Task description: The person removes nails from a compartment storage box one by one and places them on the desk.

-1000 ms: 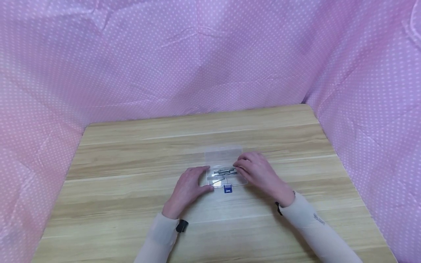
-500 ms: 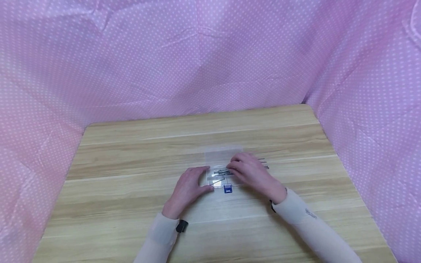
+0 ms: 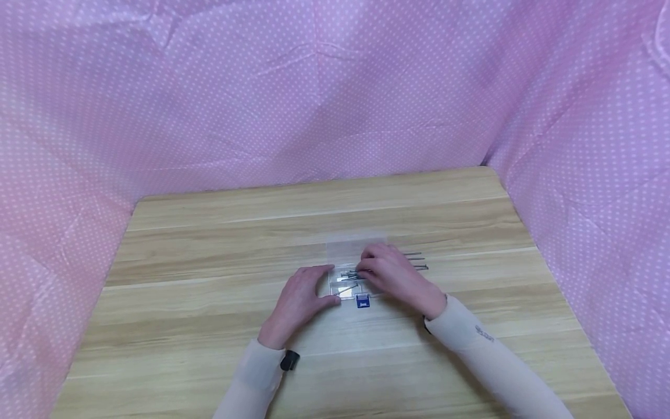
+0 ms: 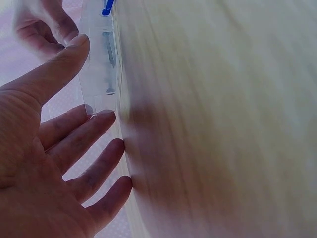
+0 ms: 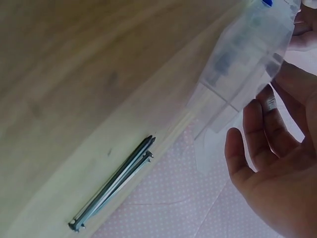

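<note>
A clear plastic box with a blue latch lies with its lid folded back. My left hand grips its left side, thumb at the front corner and index finger at the back. Several nails lie in the rear part, and one nail slants across the front compartment. My right hand reaches over the box, curled fingertips at the nails; I cannot tell whether it pinches any. In the right wrist view the box hides those fingertips.
More nails lie side by side on the wooden table, to the right of the box and partly behind the right hand in the head view. Pink dotted cloth rises around the table's back and sides.
My right hand has moved left over the box, covering more of the nails inside and uncovering those on the table at right. The left hand and box have stayed put.
</note>
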{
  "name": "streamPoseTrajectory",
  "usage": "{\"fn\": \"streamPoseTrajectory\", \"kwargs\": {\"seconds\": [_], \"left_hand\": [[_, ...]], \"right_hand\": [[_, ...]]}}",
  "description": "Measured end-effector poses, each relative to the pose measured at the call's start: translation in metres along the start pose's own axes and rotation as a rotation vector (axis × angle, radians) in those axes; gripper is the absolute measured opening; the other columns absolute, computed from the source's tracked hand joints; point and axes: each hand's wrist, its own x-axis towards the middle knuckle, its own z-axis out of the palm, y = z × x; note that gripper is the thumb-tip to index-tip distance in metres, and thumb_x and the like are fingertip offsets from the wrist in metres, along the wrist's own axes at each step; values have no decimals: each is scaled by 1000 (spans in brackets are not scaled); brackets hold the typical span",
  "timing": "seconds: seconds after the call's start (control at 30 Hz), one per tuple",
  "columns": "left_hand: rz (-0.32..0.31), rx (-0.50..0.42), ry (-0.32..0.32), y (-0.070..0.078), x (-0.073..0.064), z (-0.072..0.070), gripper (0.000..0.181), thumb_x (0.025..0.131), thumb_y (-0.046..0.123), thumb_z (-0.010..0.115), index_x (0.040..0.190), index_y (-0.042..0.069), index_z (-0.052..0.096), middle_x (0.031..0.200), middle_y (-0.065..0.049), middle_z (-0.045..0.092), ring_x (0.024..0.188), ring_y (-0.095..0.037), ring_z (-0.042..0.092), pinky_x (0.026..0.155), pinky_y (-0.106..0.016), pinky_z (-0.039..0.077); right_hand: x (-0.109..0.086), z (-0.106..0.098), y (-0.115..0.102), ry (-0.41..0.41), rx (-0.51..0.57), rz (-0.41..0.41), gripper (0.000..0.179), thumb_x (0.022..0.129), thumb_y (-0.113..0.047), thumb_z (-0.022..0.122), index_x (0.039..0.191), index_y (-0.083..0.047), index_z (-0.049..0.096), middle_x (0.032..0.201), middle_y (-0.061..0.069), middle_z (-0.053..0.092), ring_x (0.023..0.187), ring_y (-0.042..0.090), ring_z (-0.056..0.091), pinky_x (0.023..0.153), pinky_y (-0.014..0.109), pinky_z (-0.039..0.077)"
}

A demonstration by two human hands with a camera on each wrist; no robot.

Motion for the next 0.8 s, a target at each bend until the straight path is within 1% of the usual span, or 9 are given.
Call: {"fn": "streamPoseTrajectory", "kwargs": {"seconds": [0.37,0.6,0.8], "left_hand": [[1,-2,1,0,0,0,72,81,36,89,142,10,62,139,-12,65,129,-33,57,109,-51,45],[2,-3,2,0,0,0,73,80,36,90,142,10,62,138,-12,65,129,-34,57,110,-51,45],[6,-10,-4,1,0,-1,73,82,37,88,143,9,61,139,-12,64,130,-34,56,111,-51,43]], "right_hand": [[7,3,4,-42,-17,1,9,90,-16,81,99,-17,83,96,-5,63,93,16,56,80,34,46],[10,4,4,-56,-48,-27,6,89,-16,82,95,-17,83,95,-4,59,93,18,53,83,36,46],[13,2,4,-82,-71,-50,7,88,-15,83,95,-16,84,92,-4,57,90,19,51,86,37,45]]}}
